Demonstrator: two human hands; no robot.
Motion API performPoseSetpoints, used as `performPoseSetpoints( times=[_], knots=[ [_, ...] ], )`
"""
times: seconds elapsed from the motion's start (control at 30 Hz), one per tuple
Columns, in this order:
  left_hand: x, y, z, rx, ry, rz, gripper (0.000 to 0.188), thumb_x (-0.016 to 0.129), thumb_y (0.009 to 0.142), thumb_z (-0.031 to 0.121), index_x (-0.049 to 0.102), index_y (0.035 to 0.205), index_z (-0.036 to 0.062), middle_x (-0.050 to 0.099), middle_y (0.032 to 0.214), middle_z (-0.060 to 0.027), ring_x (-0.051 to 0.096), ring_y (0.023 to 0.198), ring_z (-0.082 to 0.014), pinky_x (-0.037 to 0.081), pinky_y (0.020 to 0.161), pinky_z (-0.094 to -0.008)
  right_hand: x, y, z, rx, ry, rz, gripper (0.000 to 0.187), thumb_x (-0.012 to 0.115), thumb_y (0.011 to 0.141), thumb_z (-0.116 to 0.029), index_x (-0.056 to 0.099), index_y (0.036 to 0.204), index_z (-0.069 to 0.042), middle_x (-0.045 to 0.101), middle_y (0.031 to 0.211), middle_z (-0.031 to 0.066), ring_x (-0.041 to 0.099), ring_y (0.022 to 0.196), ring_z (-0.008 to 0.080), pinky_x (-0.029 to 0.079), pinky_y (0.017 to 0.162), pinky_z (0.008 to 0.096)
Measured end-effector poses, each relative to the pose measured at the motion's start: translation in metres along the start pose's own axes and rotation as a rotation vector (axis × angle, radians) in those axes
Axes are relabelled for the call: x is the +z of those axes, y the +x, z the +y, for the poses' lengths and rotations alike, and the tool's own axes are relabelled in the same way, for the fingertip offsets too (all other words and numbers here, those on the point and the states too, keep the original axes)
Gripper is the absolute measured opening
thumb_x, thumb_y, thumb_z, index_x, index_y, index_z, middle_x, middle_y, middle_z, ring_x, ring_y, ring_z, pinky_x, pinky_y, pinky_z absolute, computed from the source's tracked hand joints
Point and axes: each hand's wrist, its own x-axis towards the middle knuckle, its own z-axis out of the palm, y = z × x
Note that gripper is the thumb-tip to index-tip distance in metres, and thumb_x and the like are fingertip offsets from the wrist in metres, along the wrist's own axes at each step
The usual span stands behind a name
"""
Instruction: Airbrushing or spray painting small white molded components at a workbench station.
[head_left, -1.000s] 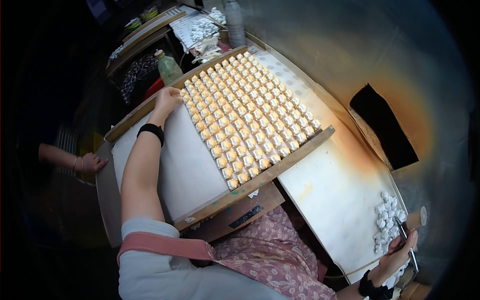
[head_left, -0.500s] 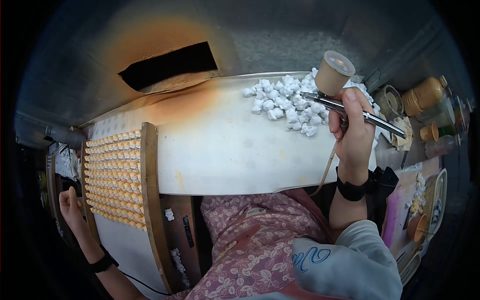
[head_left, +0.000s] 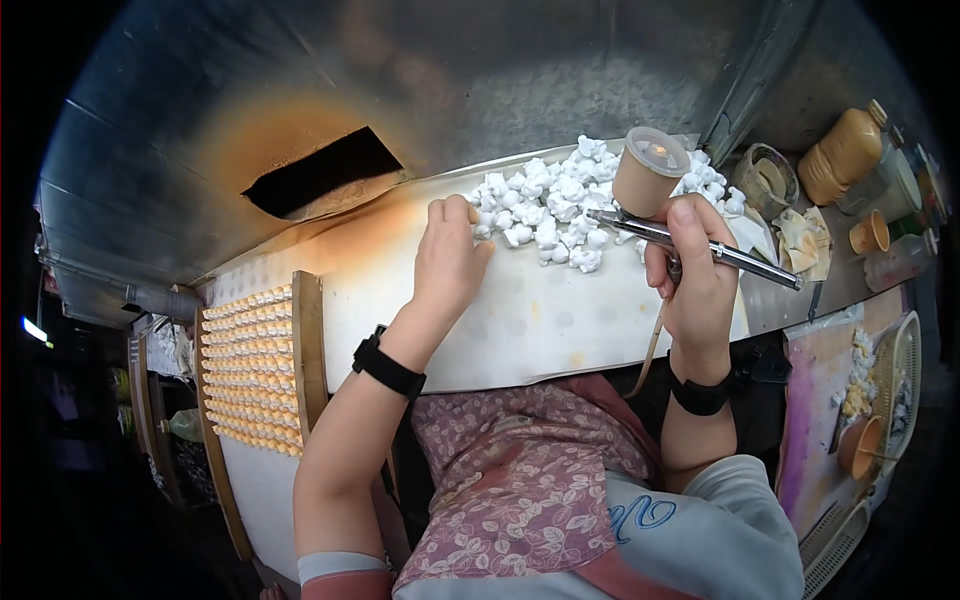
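In my right hand [head_left: 697,275] is a silver airbrush [head_left: 755,265], its nozzle aimed left. A lidded beige paint cup [head_left: 640,183] sits on top of it, and a thin hose runs down below. My left hand [head_left: 450,258] is at the left edge of a heap of small white figurines [head_left: 545,205]. Its fingers are bent, with the thumb apart from them; the fingertips are partly hidden and I see nothing held. Rows of figurines with orange-tinted tops [head_left: 250,370] stand at the left, beside a wooden rail [head_left: 309,350].
The white work surface [head_left: 480,335] lies before a metal booth wall with a dark cut-out opening [head_left: 325,175] ringed by orange overspray. Several jars and a bottle of tan liquid [head_left: 845,155] crowd the right. Lower right, a green basket [head_left: 905,370] stands near an orange cup [head_left: 860,447].
My left hand has swung from beyond the rows at the far left to the edge of the white heap. My right hand keeps the airbrush almost in place. The view has shifted slightly.
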Motion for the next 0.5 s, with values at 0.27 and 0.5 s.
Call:
performPoseSetpoints(
  times=[0.27,0.5],
  knots=[
    [-0.011,-0.027,0.001,-0.358,-0.953,0.007,0.016,0.051,0.079,0.003,0.041,0.091,0.0067,0.048,0.093,-0.0083,0.051,0.076,-0.0184,0.042,0.066,-0.0284,0.02,-0.003,0.018,0.123,0.106,-0.103,0.026,0.051,0.084,-0.027,0.05,0.076,-0.003,0.045,0.051,-0.0014,0.036,0.045,0.0027,0.028,0.041,0.0166],
    [-0.06,-0.085,0.031,-0.269,-1.983,0.016,0.011,0.037,0.087,0.006,0.038,0.098,0.0074,0.047,0.108,-0.0125,0.053,0.081,-0.0217,0.044,0.066,-0.0311,0.069,-0.022,0.021,0.241,0.344,-0.429,0.037,0.06,0.078,-0.013,0.043,0.107,0.002,0.053,0.086,0.0058,0.052,0.078,0.0087,0.043,0.066,0.0206]
  ],
)
